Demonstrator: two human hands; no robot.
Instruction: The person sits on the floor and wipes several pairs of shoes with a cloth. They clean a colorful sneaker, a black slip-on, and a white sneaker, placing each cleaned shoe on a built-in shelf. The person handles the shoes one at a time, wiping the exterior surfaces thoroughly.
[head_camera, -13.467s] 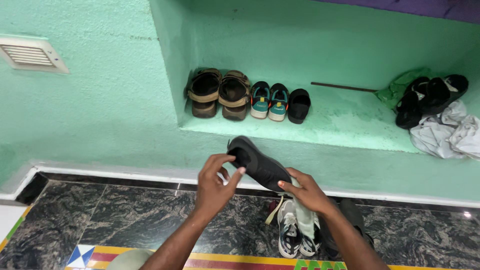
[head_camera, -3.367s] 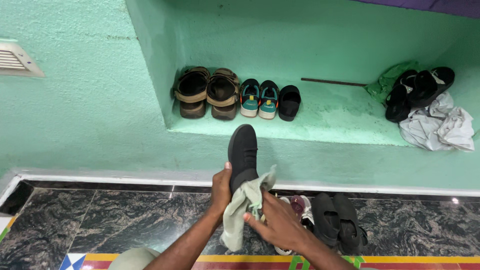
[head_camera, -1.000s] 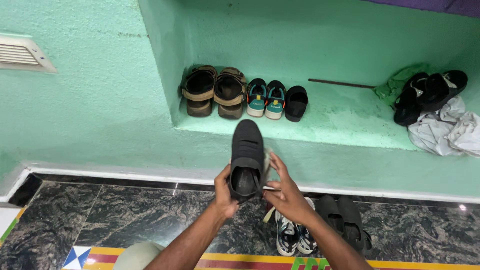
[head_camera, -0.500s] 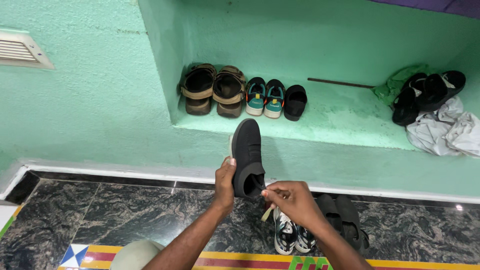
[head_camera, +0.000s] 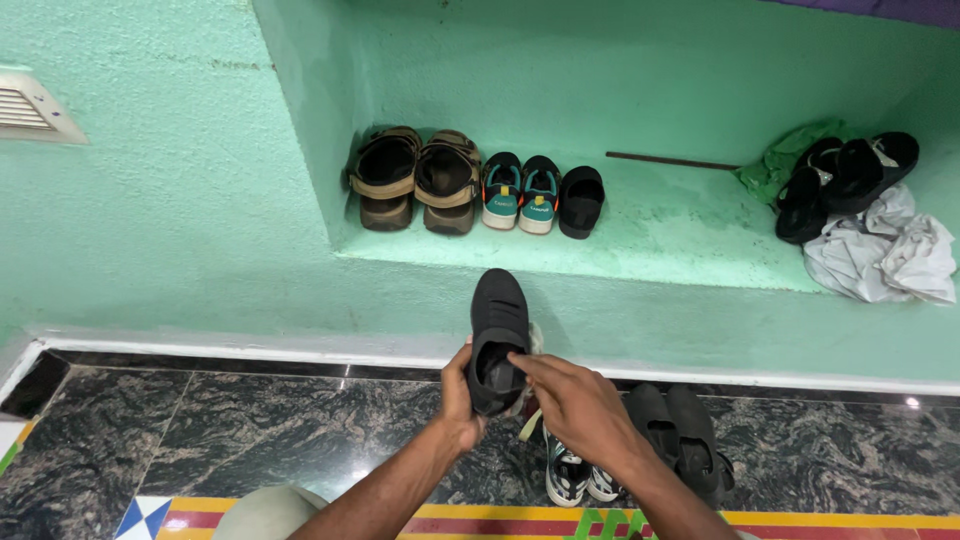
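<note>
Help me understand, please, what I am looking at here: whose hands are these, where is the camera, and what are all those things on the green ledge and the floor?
There is no machine here. The camera sits on a person's head and looks down at their own two bare hands. The left hand grips a black shoe by its heel end, toe pointing up; the right hand reaches its fingers into the shoe's opening. A pale cloth peeks out behind the shoe.

On the green ledge stand brown sandals, small teal shoes and a single black shoe; further right lie black sandals and a crumpled white cloth. On the marble floor sit sneakers and black shoes.
</note>
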